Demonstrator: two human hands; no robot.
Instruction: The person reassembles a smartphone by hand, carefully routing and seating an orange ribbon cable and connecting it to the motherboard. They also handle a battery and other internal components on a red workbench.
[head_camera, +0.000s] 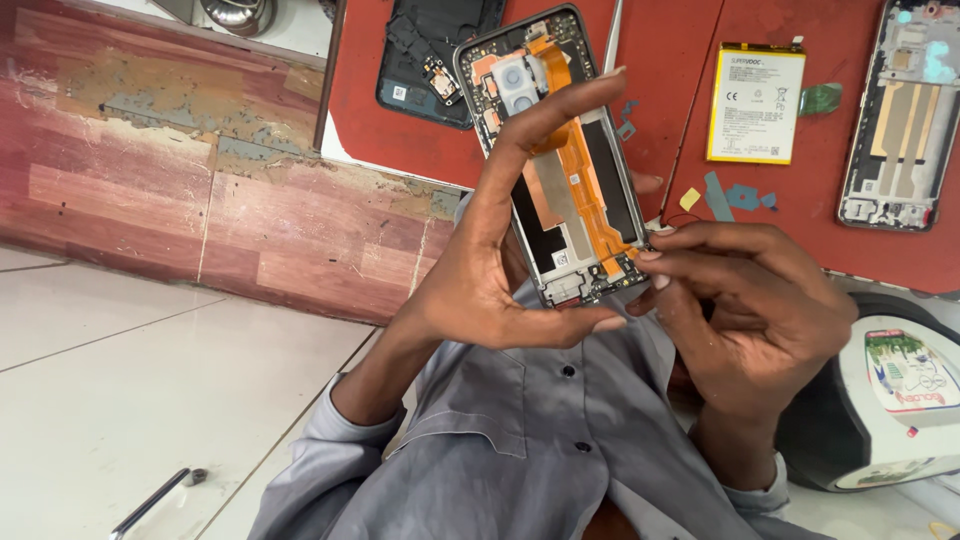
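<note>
An opened phone frame (570, 200) with no back cover shows an orange flex cable, copper foil and a camera module. My left hand (470, 290) holds it up, thumb under its lower edge and index finger stretched across its upper part. My right hand (750, 310) has its fingertips pinched together at the frame's lower right corner, by the end of the orange cable. Whether anything small is between those fingertips is too fine to tell. My grey buttoned shirt fills the bottom of the view.
Behind the phone lies a red mat (660, 60) with a white, yellow-edged battery (755, 105), a second bare phone frame (905, 120), a dark back cover (430, 60) and small blue and green scraps. A round black-and-white object (890, 400) sits right; a thin metal tool (150, 500) lies lower left.
</note>
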